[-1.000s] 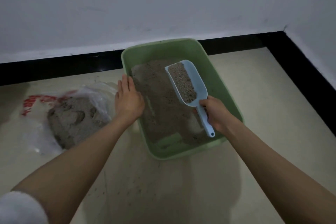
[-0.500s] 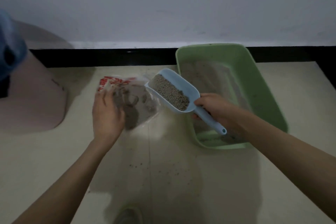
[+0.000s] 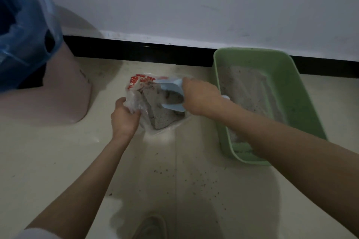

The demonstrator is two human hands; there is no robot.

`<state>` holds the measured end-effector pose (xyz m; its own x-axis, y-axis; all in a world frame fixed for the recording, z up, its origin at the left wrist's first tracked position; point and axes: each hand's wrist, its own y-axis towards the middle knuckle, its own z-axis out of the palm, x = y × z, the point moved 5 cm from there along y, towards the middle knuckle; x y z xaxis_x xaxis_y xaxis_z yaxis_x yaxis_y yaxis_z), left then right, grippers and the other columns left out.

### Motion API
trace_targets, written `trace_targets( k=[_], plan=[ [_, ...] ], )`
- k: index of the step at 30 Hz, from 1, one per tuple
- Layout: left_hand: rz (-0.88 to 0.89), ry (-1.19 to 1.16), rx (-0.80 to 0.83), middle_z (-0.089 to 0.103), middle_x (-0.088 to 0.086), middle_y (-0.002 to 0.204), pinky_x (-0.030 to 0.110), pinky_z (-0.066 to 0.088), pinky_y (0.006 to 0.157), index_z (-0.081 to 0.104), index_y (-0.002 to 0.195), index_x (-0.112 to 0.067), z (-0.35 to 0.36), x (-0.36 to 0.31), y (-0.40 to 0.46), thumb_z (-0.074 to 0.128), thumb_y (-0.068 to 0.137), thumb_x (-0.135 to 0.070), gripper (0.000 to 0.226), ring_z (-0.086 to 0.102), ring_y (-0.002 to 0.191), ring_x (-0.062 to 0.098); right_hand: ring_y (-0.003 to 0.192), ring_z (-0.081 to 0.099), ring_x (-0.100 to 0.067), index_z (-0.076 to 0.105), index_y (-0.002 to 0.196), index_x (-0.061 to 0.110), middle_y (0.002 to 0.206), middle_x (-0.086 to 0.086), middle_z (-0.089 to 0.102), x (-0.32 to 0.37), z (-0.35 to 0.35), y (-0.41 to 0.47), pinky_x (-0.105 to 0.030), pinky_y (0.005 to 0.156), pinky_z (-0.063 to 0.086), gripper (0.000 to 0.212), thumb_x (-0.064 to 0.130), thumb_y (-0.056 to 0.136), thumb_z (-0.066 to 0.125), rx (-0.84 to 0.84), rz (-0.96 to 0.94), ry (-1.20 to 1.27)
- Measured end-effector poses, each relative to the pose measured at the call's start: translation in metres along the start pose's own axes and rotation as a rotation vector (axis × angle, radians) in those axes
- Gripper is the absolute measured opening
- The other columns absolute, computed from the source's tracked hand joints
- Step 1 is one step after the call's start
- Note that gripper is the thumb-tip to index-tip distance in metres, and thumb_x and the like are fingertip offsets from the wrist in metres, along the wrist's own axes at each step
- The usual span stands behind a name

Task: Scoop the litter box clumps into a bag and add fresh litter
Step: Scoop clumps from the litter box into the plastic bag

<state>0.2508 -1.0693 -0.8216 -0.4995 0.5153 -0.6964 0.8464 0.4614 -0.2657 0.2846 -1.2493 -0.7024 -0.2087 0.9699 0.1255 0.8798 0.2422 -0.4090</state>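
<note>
Head view: right hand is gripping the pale blue scoop, tipped into the crinkly clear bag; left hand fingers pinching its rim. Green litter box sitting just right, probably smooth plastic; floor open in front.

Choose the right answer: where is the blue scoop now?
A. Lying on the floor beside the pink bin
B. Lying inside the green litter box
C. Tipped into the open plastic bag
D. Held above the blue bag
C: the right hand tips the scoop into the plastic bag, which the left hand holds open.
</note>
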Motion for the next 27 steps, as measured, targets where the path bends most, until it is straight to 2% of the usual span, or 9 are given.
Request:
trace_targets(
  k=[3,6,11,13,16,18,21,24,27],
  plan=[
    [0.015,0.005,-0.037,0.063,0.022,0.108,0.035,0.041,0.086,0.048,0.128,-0.003,-0.008,0.003,0.0,0.06,0.085,-0.012,0.045,0.056,0.105,0.037,0.11,0.054,-0.03,0.028,0.139,0.005,0.13,-0.013,0.047,0.001,-0.001,0.001,-0.034,0.068,0.032,0.055,0.018,0.091,0.051,-0.167,-0.067,-0.259],
    [0.011,-0.019,-0.043,0.064,0.022,0.102,0.035,0.042,0.08,0.05,0.121,-0.002,-0.009,0.006,0.001,0.059,0.083,-0.009,0.039,0.058,0.099,0.037,0.102,0.056,-0.029,0.02,0.143,0.007,0.127,-0.012,0.046,-0.003,0.002,-0.001,-0.032,0.063,0.032,0.061,0.012,0.09,0.051,-0.218,-0.138,-0.336],
    [0.163,0.164,-0.08,0.04,0.025,0.128,0.045,0.039,0.092,0.039,0.131,-0.001,-0.005,-0.006,-0.009,0.058,0.082,-0.011,0.053,0.042,0.115,0.04,0.096,0.057,-0.03,0.042,0.124,0.016,0.115,-0.007,0.055,-0.048,0.002,-0.011,-0.032,0.068,0.039,0.041,0.016,0.084,0.051,-0.231,-0.035,0.05],
    [0.252,0.238,-0.16,0.037,0.027,0.128,0.05,0.037,0.091,0.039,0.132,-0.001,-0.003,-0.019,-0.023,0.057,0.082,-0.011,0.054,0.037,0.116,0.042,0.089,0.056,-0.029,0.051,0.115,0.015,0.105,-0.007,0.06,-0.08,-0.004,-0.02,-0.03,0.069,0.04,0.033,0.019,0.082,0.049,-0.289,0.006,0.211],
    [0.423,0.233,-0.191,0.041,0.029,0.125,0.051,0.036,0.092,0.045,0.127,0.001,0.01,-0.041,-0.047,0.057,0.08,-0.006,0.049,0.039,0.114,0.045,0.084,0.058,-0.032,0.059,0.113,0.014,0.093,-0.01,0.063,-0.131,-0.014,-0.041,-0.031,0.066,0.042,0.035,0.025,0.083,0.047,-0.371,0.114,0.29],
    [0.523,0.207,-0.105,0.043,0.027,0.122,0.048,0.037,0.095,0.049,0.122,0.0,0.029,-0.054,-0.06,0.055,0.081,-0.005,0.042,0.041,0.113,0.042,0.08,0.062,-0.035,0.062,0.113,0.013,0.087,-0.014,0.066,-0.167,-0.017,-0.056,-0.039,0.069,0.05,0.032,0.022,0.086,0.047,-0.405,0.206,0.308],
    [0.673,0.189,0.089,0.049,0.025,0.114,0.044,0.041,0.093,0.052,0.116,0.002,0.068,-0.072,-0.083,0.046,0.081,-0.011,0.038,0.047,0.106,0.04,0.079,0.061,-0.037,0.064,0.108,0.015,0.078,-0.012,0.061,-0.22,-0.013,-0.077,-0.038,0.068,0.049,0.028,0.02,0.087,0.046,-0.401,0.327,0.223],
    [0.802,0.219,0.246,0.05,0.024,0.116,0.044,0.044,0.091,0.05,0.119,0.004,0.106,-0.086,-0.108,0.047,0.083,-0.011,0.039,0.05,0.108,0.039,0.091,0.059,-0.037,0.062,0.108,0.009,0.093,-0.017,0.063,-0.269,-0.001,-0.092,-0.033,0.069,0.039,0.029,0.019,0.088,0.045,-0.298,0.459,0.01],
    [0.824,0.283,0.317,0.043,0.028,0.129,0.047,0.038,0.1,0.044,0.128,0.006,0.135,-0.1,-0.122,0.051,0.088,-0.009,0.043,0.042,0.121,0.042,0.1,0.059,-0.029,0.058,0.12,0.018,0.11,-0.012,0.063,-0.301,0.019,-0.101,-0.033,0.078,0.034,0.035,0.019,0.088,0.042,-0.1,0.488,-0.279]
  ],
)
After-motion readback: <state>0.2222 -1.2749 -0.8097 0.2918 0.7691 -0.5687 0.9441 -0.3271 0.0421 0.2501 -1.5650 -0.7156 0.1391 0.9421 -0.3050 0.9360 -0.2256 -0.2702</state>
